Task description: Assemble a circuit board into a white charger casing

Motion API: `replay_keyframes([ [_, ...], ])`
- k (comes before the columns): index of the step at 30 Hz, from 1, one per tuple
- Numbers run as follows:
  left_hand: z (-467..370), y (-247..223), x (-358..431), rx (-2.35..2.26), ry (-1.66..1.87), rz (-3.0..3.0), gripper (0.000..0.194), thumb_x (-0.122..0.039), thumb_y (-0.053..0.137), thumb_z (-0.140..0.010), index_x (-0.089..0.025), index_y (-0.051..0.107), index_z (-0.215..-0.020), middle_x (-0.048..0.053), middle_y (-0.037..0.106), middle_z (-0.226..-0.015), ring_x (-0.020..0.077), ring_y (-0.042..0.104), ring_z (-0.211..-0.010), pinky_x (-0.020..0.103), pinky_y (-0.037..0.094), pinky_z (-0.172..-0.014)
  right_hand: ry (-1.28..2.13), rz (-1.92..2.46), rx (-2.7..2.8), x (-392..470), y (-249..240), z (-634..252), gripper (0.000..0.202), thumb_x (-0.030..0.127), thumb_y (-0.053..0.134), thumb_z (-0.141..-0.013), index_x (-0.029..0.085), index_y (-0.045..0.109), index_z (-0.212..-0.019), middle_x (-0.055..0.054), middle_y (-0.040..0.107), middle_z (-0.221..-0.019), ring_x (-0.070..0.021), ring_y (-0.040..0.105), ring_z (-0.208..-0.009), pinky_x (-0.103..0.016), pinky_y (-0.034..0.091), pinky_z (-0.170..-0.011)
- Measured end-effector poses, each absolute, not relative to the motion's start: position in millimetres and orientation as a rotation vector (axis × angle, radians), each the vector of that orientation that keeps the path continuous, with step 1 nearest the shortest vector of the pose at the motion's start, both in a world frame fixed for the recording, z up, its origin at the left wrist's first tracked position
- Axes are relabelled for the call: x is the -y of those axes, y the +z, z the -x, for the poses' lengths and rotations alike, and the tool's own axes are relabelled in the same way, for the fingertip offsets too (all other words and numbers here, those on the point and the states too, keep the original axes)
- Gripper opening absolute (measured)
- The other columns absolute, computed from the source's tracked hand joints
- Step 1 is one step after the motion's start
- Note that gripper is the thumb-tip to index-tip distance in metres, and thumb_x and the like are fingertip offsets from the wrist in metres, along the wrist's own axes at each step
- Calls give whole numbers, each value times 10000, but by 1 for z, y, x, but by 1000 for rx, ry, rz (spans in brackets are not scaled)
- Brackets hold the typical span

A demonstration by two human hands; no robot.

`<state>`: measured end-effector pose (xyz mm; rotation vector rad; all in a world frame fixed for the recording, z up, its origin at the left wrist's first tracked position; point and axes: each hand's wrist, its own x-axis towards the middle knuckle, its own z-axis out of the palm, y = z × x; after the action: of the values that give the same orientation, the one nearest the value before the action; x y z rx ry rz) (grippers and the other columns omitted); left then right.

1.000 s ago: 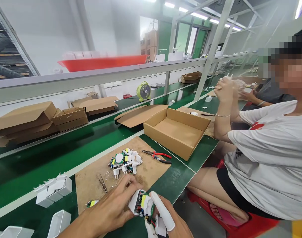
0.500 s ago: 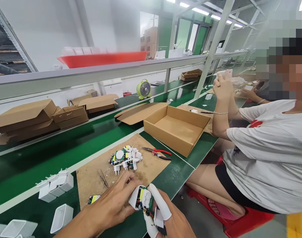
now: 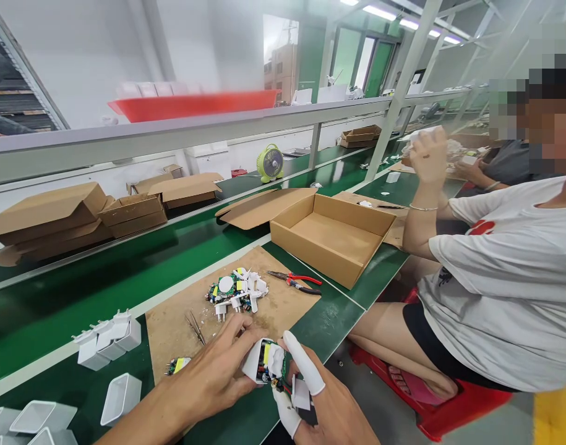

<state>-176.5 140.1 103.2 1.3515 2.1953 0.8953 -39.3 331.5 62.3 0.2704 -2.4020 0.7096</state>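
Left hand (image 3: 208, 383): enters from 7 o'clock, palm down, fingers curled closed around the white charger shell (image 3: 253, 363), thumb along its near side.
Right hand (image 3: 322, 408): enters from 5 o'clock, thumb and fingers in white finger cots (image 3: 304, 369), pinched shut on the circuit board (image 3: 270, 366) sitting partly inside the shell.
Location: shell and board held just above the near edge of the brown mat (image 3: 273, 309), at 6 o'clock of the parts pile (image 3: 236, 290).
Nearby: tweezers (image 3: 195, 326) at 11 o'clock of the left hand; red-handled pliers (image 3: 295, 282) at 3 o'clock of the pile; open cardboard box (image 3: 331, 235) beyond.
Change since earlier frame: both hands have shifted slightly rightward; grip unchanged; co-worker's raised hand (image 3: 428, 157) has moved right
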Motion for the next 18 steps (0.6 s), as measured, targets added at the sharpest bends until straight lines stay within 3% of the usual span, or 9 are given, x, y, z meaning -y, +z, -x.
replay_keyframes([
  [18,173,101,-138,-2226,936,-1373,542,-133,722,-956,-291,486,-1418,98,451,-1399,301,545,-1334,486,494,-1149,678,-300,2366,-332,58,36,667,110,464,-1000,140,302,-1646,-185,709,-1347,-230,758,-1169,-308,656,-965],
])
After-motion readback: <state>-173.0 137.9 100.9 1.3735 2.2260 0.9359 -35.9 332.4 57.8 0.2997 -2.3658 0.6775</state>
